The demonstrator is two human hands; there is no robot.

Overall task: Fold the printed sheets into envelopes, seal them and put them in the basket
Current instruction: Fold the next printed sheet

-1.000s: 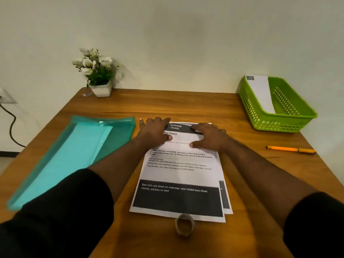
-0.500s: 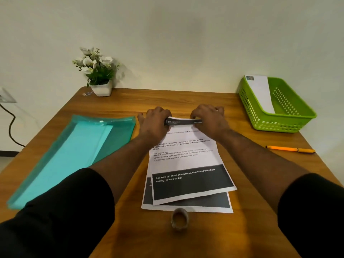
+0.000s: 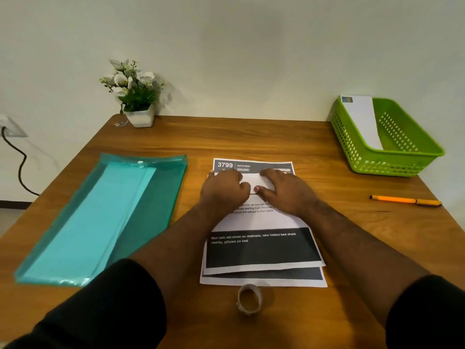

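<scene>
The top printed sheet [image 3: 261, 248] lies skewed on the table centre, its far edge folded over toward me into a white flap. My left hand [image 3: 222, 190] and my right hand [image 3: 286, 190] both pinch and press that flap, thumbs nearly touching. Under it lies another printed sheet [image 3: 251, 165], its dark header reading "3799 KITCHEN" exposed beyond my hands. A green plastic basket [image 3: 402, 157] stands at the back right, with one white envelope [image 3: 364, 122] leaning inside it. A roll of tape [image 3: 249, 299] stands on edge just in front of the sheets.
A teal plastic folder [image 3: 100, 217] holding pale blue paper lies on the left. An orange pen [image 3: 405, 200] lies at the right edge. A small potted flower [image 3: 136, 96] stands at the back left by the wall. A black cable [image 3: 17, 162] hangs left of the table.
My hands took the top sheet's far edge, lifted it and folded it toward me. The sheet slid and turned slightly, and the "3799 KITCHEN" header beneath came into sight.
</scene>
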